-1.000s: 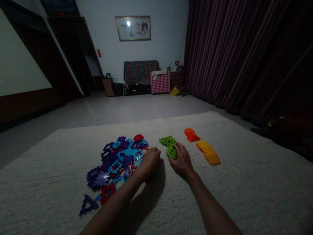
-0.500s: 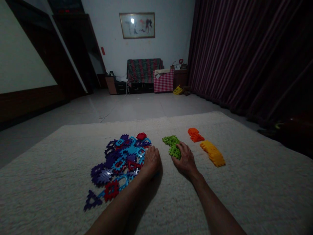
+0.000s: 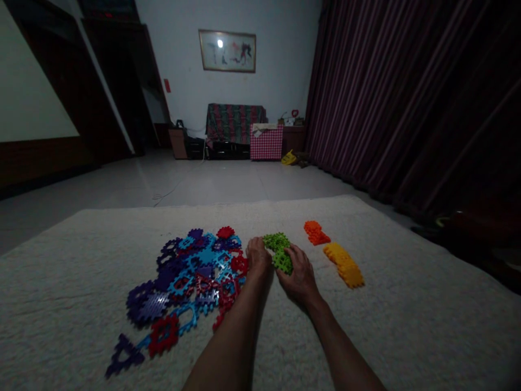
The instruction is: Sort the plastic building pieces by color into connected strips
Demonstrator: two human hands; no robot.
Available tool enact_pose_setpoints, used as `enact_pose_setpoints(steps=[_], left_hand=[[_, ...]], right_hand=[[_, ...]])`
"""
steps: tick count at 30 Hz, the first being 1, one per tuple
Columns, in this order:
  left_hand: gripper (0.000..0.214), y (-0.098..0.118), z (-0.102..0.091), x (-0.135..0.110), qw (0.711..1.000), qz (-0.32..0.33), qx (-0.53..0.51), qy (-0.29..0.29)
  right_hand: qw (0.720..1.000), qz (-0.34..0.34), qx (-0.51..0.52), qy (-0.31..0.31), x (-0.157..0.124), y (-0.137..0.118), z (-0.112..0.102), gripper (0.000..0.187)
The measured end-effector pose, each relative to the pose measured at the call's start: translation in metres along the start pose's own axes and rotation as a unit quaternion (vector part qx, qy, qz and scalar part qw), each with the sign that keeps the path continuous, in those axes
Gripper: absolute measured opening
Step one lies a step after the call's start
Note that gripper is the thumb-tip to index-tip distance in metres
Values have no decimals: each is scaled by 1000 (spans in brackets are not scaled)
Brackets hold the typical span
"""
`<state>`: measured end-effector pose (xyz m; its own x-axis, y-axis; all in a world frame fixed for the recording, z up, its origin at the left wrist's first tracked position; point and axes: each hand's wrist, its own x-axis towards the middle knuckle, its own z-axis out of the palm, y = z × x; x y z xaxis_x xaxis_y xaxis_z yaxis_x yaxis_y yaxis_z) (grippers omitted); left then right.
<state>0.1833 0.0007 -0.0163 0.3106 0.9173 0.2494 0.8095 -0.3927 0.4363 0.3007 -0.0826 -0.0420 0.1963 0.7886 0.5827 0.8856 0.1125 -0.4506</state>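
Green toothed plastic building pieces (image 3: 277, 240) lie in a small heap on the cream mat. Around the heap's right side curl the fingers of my right hand (image 3: 300, 272), gripping its edge. My left hand (image 3: 258, 256) is at the heap's left edge, fingers bent down and together; anything under them is hidden. To its left spreads a larger pile of interlocking pieces in purple, blue and red (image 3: 205, 258). A red square piece (image 3: 163, 334) and a purple triangular piece (image 3: 124, 355) lie at the pile's near end.
Right of my right hand are an orange heap (image 3: 315, 232) and a row of overlapping yellow pieces (image 3: 345, 265). The cream mat (image 3: 407, 304) ends at a tiled floor (image 3: 228, 182). Beyond stand a cloth-covered cabinet (image 3: 234, 124) and, at right, a long purple curtain (image 3: 366, 98).
My left hand has moved from the mixed pile's right edge to the green heap, uncovering red pieces behind it. My right hand stays at the green pieces. The view has shifted slightly.
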Motion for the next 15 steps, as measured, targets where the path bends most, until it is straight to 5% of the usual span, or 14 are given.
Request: enact_pose_setpoints(steps=[3,6,11,15], left_hand=[[49,-1,3,2,999,-49,-15,11],[47,1,6,6,999,-31,-42,13],[46,4,7,12,995,-52,-73,49],[44,8,9,12,997,-41,-59,40]], right_hand=[[1000,1,11,-1,-1,-1,0,54],[999,4,47,9,-3,1,-2,54],[988,75,108,82,17,11,-5,46],[991,80,107,21,55,27,3,48]])
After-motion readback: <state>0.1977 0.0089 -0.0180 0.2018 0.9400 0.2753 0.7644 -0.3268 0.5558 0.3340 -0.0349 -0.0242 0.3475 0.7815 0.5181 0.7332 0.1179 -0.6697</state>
